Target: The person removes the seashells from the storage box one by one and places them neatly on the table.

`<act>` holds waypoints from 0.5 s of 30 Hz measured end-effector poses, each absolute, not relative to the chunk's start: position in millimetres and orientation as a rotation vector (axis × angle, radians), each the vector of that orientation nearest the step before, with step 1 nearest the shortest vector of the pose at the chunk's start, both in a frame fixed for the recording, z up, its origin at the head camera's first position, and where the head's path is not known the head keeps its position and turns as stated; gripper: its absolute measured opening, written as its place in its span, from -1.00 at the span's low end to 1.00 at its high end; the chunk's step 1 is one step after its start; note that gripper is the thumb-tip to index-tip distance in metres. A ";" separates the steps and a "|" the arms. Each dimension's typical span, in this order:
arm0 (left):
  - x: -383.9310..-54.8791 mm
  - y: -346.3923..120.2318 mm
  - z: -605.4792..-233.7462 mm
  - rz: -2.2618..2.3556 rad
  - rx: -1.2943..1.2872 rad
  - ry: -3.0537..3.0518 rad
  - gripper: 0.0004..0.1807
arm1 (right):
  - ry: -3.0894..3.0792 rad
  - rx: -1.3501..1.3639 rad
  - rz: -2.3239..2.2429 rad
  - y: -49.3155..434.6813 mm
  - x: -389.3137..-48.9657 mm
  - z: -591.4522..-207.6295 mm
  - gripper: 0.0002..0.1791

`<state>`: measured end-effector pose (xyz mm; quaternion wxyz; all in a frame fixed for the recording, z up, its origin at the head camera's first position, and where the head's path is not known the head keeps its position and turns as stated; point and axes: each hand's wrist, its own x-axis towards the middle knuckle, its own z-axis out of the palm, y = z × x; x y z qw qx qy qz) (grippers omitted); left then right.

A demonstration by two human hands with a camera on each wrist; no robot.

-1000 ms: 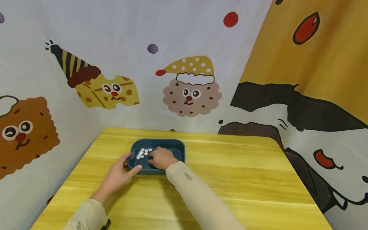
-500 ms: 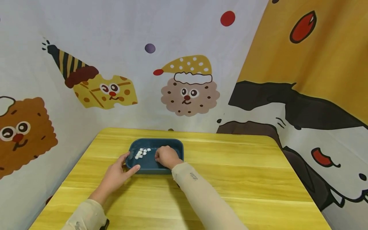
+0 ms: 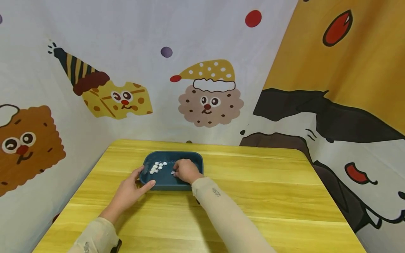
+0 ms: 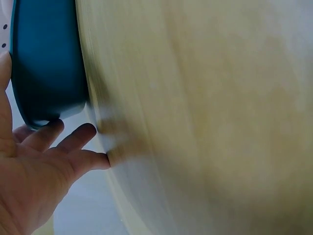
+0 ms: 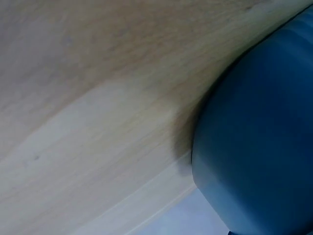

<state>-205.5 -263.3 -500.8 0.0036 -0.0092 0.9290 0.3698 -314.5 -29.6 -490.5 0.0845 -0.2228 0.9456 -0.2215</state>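
A dark teal rectangular tray (image 3: pixel 164 186) rests on the table. Several small white pebble-like pieces (image 3: pixel 154 168) lie clustered in its left half. My left hand (image 3: pixel 126 193) is at the tray's left end, thumb at the near rim and fingers against the left side; in the left wrist view its fingers are fairly straight and spread beside the tray wall (image 4: pixel 49 54). Inside the right half, my right hand (image 3: pixel 187 171) has curled fingers, pinching a small white piece (image 3: pixel 173 172) at the fingertips. The right wrist view shows only the tray's outer wall (image 5: pixel 259 132) and tabletop.
The yellow wood-grain table (image 3: pixel 262 189) extends to the right of the tray and toward me. Behind it hangs a white cloth (image 3: pixel 133 42) printed with cartoon food figures. A dark object shows at the left cuff (image 3: pixel 95 237).
My right hand has moved rightward inside the tray, away from the white cluster, and its fingers have curled in. A white piece now shows at its fingertips. My left hand stays at the tray.
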 end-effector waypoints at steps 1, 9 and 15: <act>-205.4 -263.2 -500.7 1.161 -0.028 2.912 0.13 | 2.821 -0.672 -0.654 -29.5 -314.7 -490.5 -0.71; -204.5 -263.0 -501.1 1.170 -0.026 2.911 0.14 | 2.807 -0.718 -0.553 -30.7 -314.2 -490.1 -0.66; -204.3 -262.9 -500.3 1.158 -0.033 2.910 0.14 | 2.800 -0.722 -0.532 -32.2 -312.9 -488.9 -0.61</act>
